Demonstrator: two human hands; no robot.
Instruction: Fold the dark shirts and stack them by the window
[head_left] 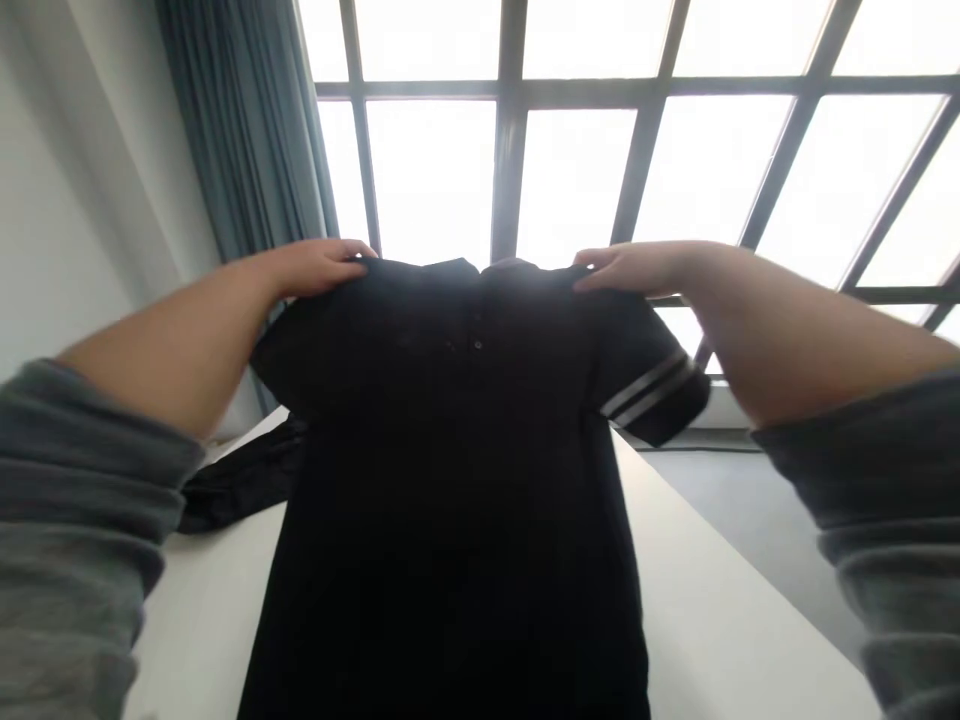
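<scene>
While both arms (180,330) stretch forward, raised, the hands, left (322,267) and right (634,268), pinch a black shirt (457,480) by its shoulders

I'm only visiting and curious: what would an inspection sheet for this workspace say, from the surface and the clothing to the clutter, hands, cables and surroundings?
Surface: white table, partly hidden behind the held garment.
Things in hand: black polo shirt, held up by its shoulders, front placket button visible, two light stripes on one sleeve; its hem is out of view.
Clutter: dark cloth lying on the table, partly covered from view.
Hands: left hand and right hand each grip one shoulder.
Cables: a thin dark line runs low on the right; cannot tell whether it is a cable.
Surroundings: bright paned window, blue-gray curtain, pale wall.
</scene>
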